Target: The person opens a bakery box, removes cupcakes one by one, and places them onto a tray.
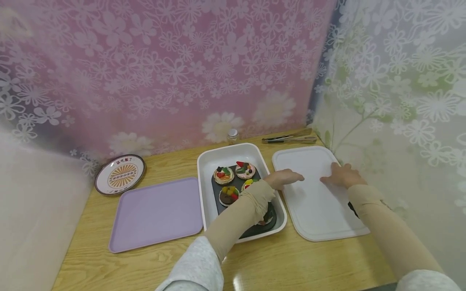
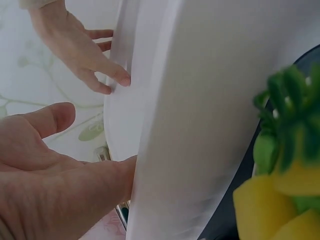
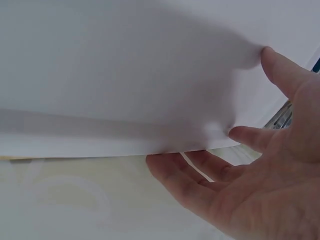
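A flat white panel with rounded corners and a rimmed edge [image 1: 309,210] lies on the right of the table. My right hand [image 1: 341,176] is at its far right edge, and in the right wrist view the spread fingertips [image 3: 160,162] and thumb touch it. Over the right wall of a deep white pan [image 1: 205,194] reaches my left hand [image 1: 283,178], fingers extended toward the panel's left side and holding nothing. Inside the pan, a dark muffin tin [image 1: 215,188] carries several fruit-topped tarts [image 1: 223,175]. My left forearm hides some of them.
To the left lie a lavender tray [image 1: 156,214] and a round patterned plate [image 1: 120,174] leaning against the curtain. Behind the pan stands a small jar [image 1: 232,136]. Metal tongs [image 1: 289,139] lie at the back right. A flowered curtain [image 1: 386,101] borders the table on the right.
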Motion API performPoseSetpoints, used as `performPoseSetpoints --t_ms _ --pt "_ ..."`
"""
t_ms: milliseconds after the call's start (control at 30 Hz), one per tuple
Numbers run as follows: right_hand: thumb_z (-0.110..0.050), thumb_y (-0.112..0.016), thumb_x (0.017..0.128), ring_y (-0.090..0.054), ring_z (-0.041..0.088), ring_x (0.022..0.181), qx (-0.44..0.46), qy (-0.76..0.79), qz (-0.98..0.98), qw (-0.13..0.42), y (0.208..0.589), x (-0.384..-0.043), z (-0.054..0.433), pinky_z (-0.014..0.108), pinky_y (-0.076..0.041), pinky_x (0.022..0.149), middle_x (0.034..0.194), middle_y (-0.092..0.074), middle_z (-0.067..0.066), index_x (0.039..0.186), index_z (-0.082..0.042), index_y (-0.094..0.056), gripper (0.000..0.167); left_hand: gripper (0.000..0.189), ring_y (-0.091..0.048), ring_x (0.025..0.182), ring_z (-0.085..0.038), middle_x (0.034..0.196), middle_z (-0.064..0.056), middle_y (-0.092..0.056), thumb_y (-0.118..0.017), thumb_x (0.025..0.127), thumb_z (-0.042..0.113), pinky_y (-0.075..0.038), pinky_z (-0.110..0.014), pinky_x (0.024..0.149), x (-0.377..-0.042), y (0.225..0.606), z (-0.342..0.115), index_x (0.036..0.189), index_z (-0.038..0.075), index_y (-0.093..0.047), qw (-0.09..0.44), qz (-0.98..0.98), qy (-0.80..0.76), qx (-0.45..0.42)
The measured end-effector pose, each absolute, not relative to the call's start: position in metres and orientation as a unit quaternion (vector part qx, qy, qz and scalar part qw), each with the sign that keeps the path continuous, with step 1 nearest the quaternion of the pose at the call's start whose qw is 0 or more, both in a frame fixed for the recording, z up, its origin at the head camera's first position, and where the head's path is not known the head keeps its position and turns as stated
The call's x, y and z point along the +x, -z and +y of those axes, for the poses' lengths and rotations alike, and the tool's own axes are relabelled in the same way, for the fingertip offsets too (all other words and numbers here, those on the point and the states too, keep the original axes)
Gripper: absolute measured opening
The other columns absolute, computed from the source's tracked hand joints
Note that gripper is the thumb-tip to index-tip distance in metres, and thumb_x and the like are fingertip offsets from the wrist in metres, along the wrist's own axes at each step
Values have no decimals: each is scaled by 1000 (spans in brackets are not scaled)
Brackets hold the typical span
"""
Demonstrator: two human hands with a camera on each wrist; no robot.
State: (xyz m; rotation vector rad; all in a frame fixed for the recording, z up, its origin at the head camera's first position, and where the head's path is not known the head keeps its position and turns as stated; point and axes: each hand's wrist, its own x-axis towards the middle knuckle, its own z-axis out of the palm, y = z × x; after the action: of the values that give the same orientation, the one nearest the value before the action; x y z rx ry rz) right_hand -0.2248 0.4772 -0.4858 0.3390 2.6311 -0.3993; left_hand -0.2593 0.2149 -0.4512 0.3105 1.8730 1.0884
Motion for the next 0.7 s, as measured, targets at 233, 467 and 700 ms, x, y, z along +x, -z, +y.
performPoseSetpoints --t_ms 233,467,700 --pt "-47 -57 103 -44 76 115 101 109 968 203 488 -223 472 77 -42 99 131 -31 57 146 19 -34 82 69 -29 162 -27 174 -8 -31 -61 105 36 -32 -46 130 -258 444 210 164 9 -36 462 753 -455 113" --pt "-47 -55 105 -37 76 123 96 115 981 123 482 -240 453 80 -39 98 143 -25 54 155 14 -28 84 75 -21 165 -23 178 -3 -19 -59 107 36 -28 -43 132 -272 410 188 169 14 -23 447 743 -479 139" --pt "-53 -54 105 -38 72 130 69 143 985 74 460 -265 403 77 -43 96 154 -23 49 163 7 -21 90 76 -27 162 -31 177 -5 -21 -57 108 40 -31 -47 130 -293 379 144 169 15 -21 415 754 -480 168"
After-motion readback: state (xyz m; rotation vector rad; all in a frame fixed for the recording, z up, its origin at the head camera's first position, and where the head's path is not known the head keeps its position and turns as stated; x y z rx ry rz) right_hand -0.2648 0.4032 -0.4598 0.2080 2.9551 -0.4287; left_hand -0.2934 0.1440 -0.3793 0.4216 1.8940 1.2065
